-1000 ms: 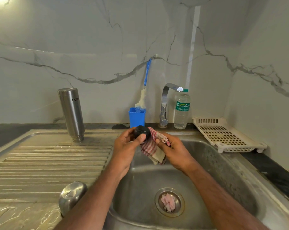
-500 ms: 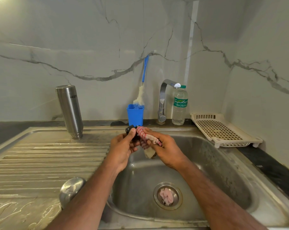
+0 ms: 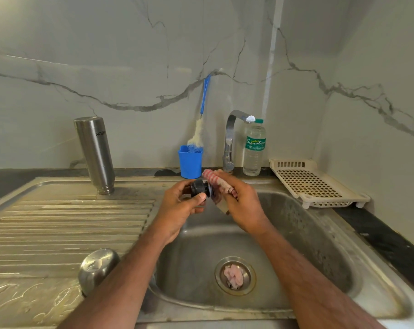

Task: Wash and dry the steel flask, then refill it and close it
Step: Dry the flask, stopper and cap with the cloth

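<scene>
While both forearms reach over the sink basin (image 3: pixel 320 245), a steel cap (image 3: pixel 98 267) lies on the near drainboard, left of the basin, and a pink scrap sits in the drain strainer (image 3: pixel 235 275). Mid-scene, left hand (image 3: pixel 177 210) pinches the black flask stopper (image 3: pixel 199 188) between thumb and fingers. Right hand (image 3: pixel 241 205) is curled round a red-striped cloth (image 3: pixel 213 179), cloth touching the stopper. Farther left, the steel flask (image 3: pixel 95 153) stands inverted, mouth down, on the drainboard (image 3: pixel 58 222). Along the far wall: blue cup (image 3: pixel 190 162) with bottle brush (image 3: pixel 197 134), tap (image 3: pixel 232 138), plastic water bottle (image 3: pixel 254 148). Cream perforated tray (image 3: pixel 320 184) at right.
</scene>
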Tool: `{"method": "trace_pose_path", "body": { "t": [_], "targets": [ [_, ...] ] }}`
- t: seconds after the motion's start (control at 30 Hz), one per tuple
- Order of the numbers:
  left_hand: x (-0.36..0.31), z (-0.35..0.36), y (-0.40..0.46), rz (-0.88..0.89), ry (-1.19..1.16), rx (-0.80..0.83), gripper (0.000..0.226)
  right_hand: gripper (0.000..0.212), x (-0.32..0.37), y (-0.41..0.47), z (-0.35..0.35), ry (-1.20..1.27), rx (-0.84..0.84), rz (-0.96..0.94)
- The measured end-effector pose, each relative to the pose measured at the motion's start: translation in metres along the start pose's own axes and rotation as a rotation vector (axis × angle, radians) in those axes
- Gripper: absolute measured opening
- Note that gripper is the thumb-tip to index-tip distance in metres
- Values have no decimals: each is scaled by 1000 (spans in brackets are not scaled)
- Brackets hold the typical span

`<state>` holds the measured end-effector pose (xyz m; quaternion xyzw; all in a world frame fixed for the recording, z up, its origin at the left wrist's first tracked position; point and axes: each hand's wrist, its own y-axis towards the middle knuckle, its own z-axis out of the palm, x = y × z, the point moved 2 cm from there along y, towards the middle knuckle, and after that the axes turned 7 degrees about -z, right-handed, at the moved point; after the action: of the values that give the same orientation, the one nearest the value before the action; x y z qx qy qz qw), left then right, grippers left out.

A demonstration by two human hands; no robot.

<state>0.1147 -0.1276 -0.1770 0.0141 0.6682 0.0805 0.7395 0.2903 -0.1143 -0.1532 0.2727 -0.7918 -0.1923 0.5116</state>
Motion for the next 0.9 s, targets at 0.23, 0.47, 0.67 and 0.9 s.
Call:
{"method": "trace_pose_path", "body": {
  "t": [0.23, 0.47, 0.67, 0.9],
  "targets": [
    [0, -14, 6, 39, 212, -171, 31, 50, 6, -1, 6, -181, 209, -122],
    [2, -12, 6, 42, 272, -145, 37, 48, 4, 1, 13, -255, 146, -159],
    [2, -9, 5, 10, 291, -60, 40, 60, -5, 2, 17, -180, 145, -63],
    [2, -11, 6, -13, 382, -27, 43, 38, -6, 5, 4, -372, 46, -174]
  ]
}}
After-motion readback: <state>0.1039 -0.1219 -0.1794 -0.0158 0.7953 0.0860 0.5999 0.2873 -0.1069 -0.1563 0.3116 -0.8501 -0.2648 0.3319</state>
